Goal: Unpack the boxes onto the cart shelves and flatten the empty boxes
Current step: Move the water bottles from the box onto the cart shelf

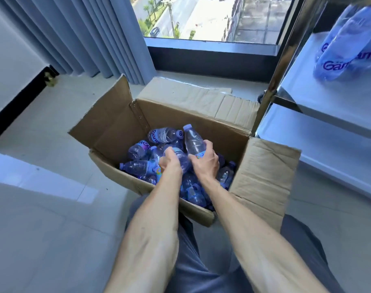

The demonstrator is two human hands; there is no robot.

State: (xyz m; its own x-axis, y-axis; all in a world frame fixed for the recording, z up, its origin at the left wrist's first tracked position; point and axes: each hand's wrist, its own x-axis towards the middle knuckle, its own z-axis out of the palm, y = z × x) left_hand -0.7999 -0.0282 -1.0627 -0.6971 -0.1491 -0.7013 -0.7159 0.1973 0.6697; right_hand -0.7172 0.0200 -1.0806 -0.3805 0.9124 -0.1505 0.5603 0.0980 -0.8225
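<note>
An open cardboard box [117,125] sits on the floor in front of me, holding several clear bottles with purple caps and labels [138,166]. My right hand [205,161] grips one upright bottle [194,140] by its lower part, lifted above the pile. My left hand [169,161] is curled round another bottle [180,156] lying in the pile. Two bottles [345,47] lie on the cart's upper shelf [320,102] at the right.
The metal cart has a lower shelf [307,140] and a shiny post [273,81] right beside the box. Flattened cardboard [186,92] lies behind the box, under the window. Grey curtains [85,39] hang at the left. My knees are below the box.
</note>
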